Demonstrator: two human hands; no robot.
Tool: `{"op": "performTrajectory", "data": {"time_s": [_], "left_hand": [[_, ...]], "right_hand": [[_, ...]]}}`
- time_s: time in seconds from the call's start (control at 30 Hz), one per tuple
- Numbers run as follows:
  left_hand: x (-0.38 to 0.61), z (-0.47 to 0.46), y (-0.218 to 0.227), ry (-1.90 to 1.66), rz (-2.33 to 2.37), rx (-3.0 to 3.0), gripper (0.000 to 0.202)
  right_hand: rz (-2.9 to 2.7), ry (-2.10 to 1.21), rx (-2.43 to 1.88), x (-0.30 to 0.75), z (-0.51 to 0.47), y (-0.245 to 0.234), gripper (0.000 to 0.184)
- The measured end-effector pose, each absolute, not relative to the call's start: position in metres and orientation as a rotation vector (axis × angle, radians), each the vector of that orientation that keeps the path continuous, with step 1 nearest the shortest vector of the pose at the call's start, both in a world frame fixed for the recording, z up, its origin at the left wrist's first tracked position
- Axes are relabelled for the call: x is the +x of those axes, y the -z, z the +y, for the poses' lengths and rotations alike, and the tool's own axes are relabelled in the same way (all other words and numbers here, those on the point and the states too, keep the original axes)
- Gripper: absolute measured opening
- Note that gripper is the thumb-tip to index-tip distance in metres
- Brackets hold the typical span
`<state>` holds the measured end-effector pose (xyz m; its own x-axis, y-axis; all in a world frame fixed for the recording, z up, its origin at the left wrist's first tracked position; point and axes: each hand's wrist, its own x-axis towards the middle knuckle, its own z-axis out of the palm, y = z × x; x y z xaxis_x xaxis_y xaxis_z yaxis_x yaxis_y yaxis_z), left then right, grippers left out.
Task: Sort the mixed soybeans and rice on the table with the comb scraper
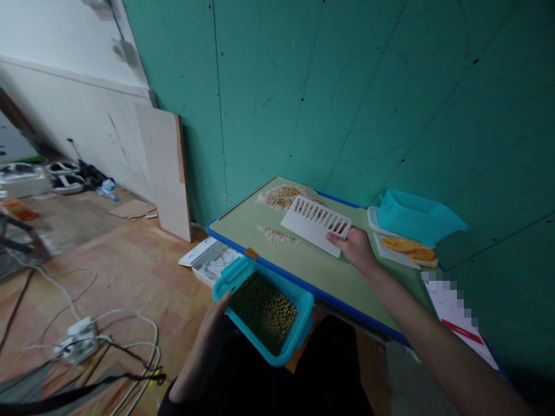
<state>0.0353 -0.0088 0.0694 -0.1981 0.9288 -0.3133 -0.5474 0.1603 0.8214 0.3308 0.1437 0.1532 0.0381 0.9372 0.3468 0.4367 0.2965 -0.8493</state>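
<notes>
My left hand [217,315] grips the near-left rim of a turquoise container [303,306] filled with green beans [263,312]. I hold it just below the table's front edge. My right hand [356,247] reaches over the green table [312,266] and holds the right end of a white slotted scraper [315,224], fingers closed on it. A small line of pale grains [277,235] lies left of the scraper. A larger heap of yellowish beans and grains [284,196] sits at the table's far corner.
A turquoise tub [416,216] rests on white trays at the right, one holding yellow slices [410,247]. A paper sheet [459,323] lies at the table's right. On the wooden floor are a power strip [80,338] with cables and a white box [210,260].
</notes>
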Motion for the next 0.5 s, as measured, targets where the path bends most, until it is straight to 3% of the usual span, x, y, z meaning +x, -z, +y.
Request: {"op": "performTrajectory", "data": {"time_s": [0.5], "left_hand": [[0.051, -0.02, -0.086, -1.393, 1.11, 0.471, 0.039]], "right_hand": [[-1.292, -1.155, -1.25, 0.337, 0.15, -0.139, 0.05]]}}
